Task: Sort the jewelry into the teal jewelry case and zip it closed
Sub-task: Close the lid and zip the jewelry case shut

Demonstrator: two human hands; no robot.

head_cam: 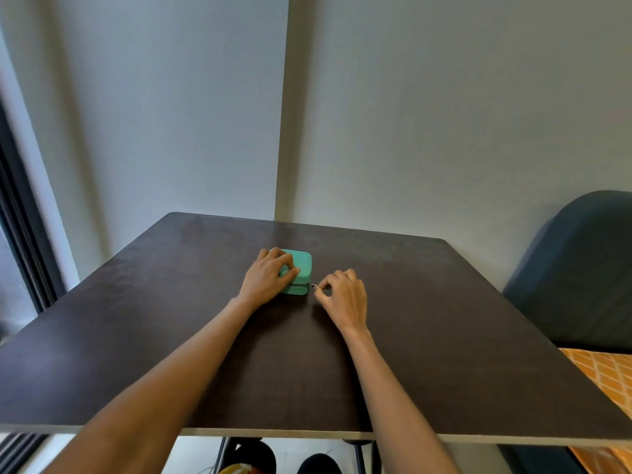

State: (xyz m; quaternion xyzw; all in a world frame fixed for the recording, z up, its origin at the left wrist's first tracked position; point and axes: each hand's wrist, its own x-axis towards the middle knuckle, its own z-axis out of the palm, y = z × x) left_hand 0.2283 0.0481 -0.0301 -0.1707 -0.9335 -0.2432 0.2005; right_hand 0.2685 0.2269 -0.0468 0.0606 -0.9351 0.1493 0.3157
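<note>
A small teal jewelry case (298, 268) sits with its lid down near the middle of a dark tabletop (444, 319). The left hand (270, 277) rests on top of the case with fingers curved over its far-left side, while just right of the case the right hand (342, 295) pinches the small metal zipper pull (313, 286) at the near-right corner. The case looks light and likely to slide, so pressing down on it while tugging the pull seems wise.
</note>
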